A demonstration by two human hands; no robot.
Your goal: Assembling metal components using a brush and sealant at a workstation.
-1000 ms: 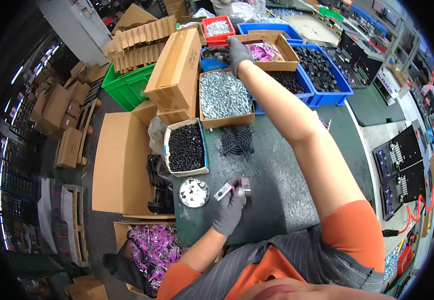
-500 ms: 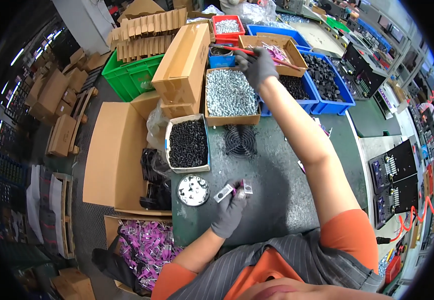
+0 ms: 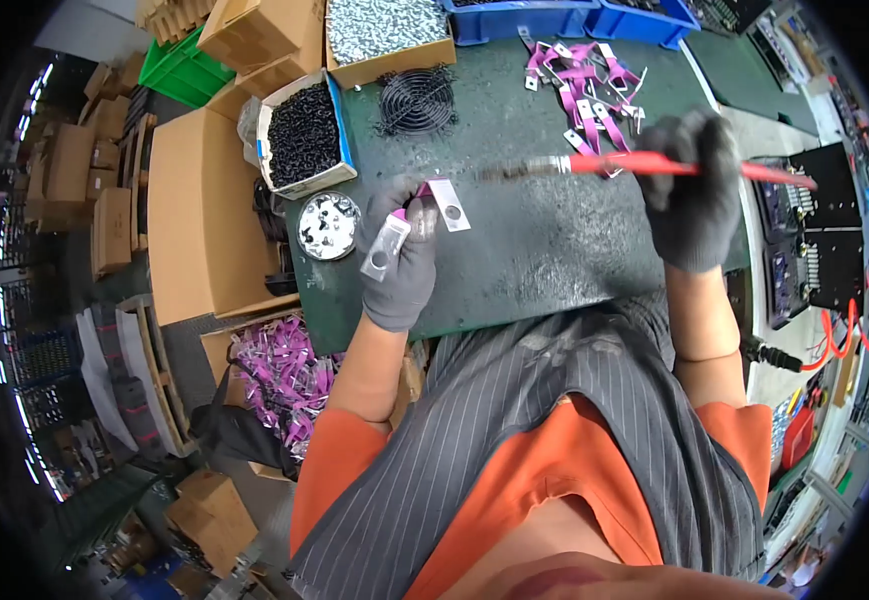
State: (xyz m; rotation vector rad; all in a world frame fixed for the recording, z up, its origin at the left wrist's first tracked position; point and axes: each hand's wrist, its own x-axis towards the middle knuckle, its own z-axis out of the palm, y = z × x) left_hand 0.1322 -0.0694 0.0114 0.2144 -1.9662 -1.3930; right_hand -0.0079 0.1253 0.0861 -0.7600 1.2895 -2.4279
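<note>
My left hand [image 3: 400,270], in a grey glove, pinches a purple strap with pale rectangular end tabs [image 3: 448,204], each marked by a round hole or dot. One tab points down beside the thumb; the other slants to the right. My right hand [image 3: 696,200], also gloved and slightly blurred, grips a red-handled brush [image 3: 594,163]. The brush lies level above the table, its dark bristles toward my left hand and apart from the strap. A round tin of white paste-like stuff [image 3: 328,226] stands left of my left hand.
Several loose purple straps [image 3: 582,90] lie on the green table [image 3: 544,265]. Around its far and left sides are a tray of black screws [image 3: 304,135], a box of silver screws [image 3: 391,68], blue bins [image 3: 524,24] and a black fan guard [image 3: 417,101]. More straps fill a carton [image 3: 216,352] below.
My right hand has come back from the far boxes toward me, bringing the brush over the table. My left hand still holds the strap. The view has tilted down, showing the loose straps.
</note>
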